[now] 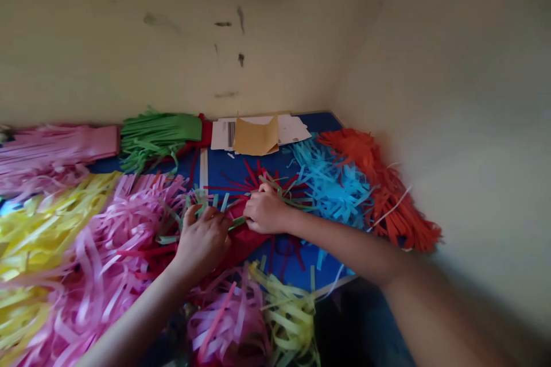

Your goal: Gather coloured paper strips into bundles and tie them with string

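Note:
Over the middle of the table, my left hand (205,235) has its fingers curled down onto light green fringed paper (237,221). My right hand (267,210) is closed on the same green paper, a short way to the right. A narrow green band stretches between the two hands, and green strips stick out past both. Beneath them lies red fringed paper (247,240), its thin strips fanning out over the blue tabletop (235,170). The fingertips of both hands are partly hidden.
Pink fringe (107,240) and yellow fringe (55,212) heap up on the left, with green fringe (161,131) behind. Blue fringe (333,183) and orange-red fringe (383,194) lie right. A brown paper piece (257,136) rests on white card by the wall. Pale yellow fringe (288,309) hangs in front.

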The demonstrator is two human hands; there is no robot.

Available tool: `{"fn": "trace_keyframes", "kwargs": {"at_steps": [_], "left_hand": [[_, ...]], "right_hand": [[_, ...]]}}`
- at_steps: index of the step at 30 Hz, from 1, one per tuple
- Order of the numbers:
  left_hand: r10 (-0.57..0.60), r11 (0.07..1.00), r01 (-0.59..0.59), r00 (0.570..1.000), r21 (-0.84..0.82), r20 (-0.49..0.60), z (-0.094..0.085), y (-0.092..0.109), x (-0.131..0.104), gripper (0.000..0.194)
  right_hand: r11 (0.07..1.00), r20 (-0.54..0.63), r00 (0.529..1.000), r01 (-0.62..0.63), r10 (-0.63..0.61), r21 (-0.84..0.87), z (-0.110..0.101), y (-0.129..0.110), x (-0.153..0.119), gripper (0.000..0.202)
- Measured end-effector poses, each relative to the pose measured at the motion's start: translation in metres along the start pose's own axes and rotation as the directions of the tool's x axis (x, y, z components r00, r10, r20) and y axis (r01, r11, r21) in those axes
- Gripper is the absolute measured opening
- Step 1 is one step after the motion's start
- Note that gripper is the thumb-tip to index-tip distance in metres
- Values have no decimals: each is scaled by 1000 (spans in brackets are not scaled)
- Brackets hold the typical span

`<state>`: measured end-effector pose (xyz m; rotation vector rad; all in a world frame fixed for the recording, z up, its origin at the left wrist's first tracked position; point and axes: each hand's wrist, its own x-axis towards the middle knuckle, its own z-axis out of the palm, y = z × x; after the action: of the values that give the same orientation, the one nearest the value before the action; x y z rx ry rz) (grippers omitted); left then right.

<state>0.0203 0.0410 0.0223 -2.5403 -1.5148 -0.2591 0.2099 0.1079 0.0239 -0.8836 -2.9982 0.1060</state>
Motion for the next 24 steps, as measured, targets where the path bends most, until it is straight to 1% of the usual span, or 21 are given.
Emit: {"fn": "trace_keyframes", "kwargs": {"at_steps": [2,4,6,8,10,12,14,17,20,24], "left_hand": [[-27,1000,27,1000,0,-13,2,-1,-1,17],[-41,999,41,999,-3,-27,3,-3,-6,20],[-26,1000,25,999,-17,-34,7,-6,-14,22],[-17,999,15,999,-45,-48,12,-12,-26,26],[-54,992,45,996,-118,-76,20,-19,-37,29],[-124,967,102,989,-232,-84,26,-25,-45,29],[-178,934,145,981,-326,-73,29,-29,-48,32],[-232,912,186,969,-366,-86,28,-29,-45,37],[-268,915,225,959,-336,-89,24,-25,-40,36],[-276,927,265,961,-266,-5,20,-22,-33,33]], "right_hand": [[999,-5,999,-41,41,23,-2,-3,2,16],[1000,-75,997,7,-8,-9,1,-8,2,20],[996,-141,987,68,-76,-56,9,-9,-2,18],[995,-178,980,77,-86,-57,18,-3,-9,20],[998,-219,974,58,-54,11,26,7,-17,22],[993,-247,969,13,17,119,31,17,-24,16],[972,-226,967,-65,117,225,31,23,-27,11],[931,-140,961,-187,240,314,27,24,-24,12],[910,-71,956,-247,286,334,21,22,-18,14],[891,-19,946,-300,325,340,17,20,-12,12]]}}
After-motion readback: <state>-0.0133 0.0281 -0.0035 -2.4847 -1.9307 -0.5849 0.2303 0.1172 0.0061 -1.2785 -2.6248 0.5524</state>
